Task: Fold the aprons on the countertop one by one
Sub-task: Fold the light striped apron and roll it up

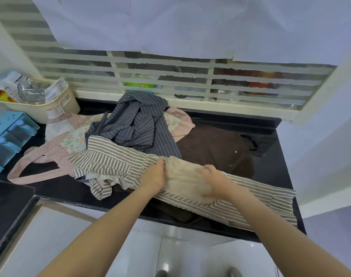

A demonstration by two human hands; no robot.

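A taupe-and-white striped apron (114, 158) lies stretched across the front of the black countertop (274, 172), its right end hanging over the edge. A cream patch (182, 176) sits on its middle. My left hand (154, 174) grips the fabric at the patch's left edge, fingers curled into the cloth. My right hand (214, 180) lies flat on the patch, pressing it down. Behind lie a dark grey pinstriped apron (136, 124) in a crumpled heap, a pink dotted floral apron (56, 148) spread to the left, and a brown cloth (210, 144) to the right.
A cream basket (56, 104) with packets and a glass jar stands at the back left. A blue plastic drawer unit (5, 136) sits at the left edge. A louvred window (170, 76) runs behind the counter. White floor tiles (180, 252) lie below the front edge.
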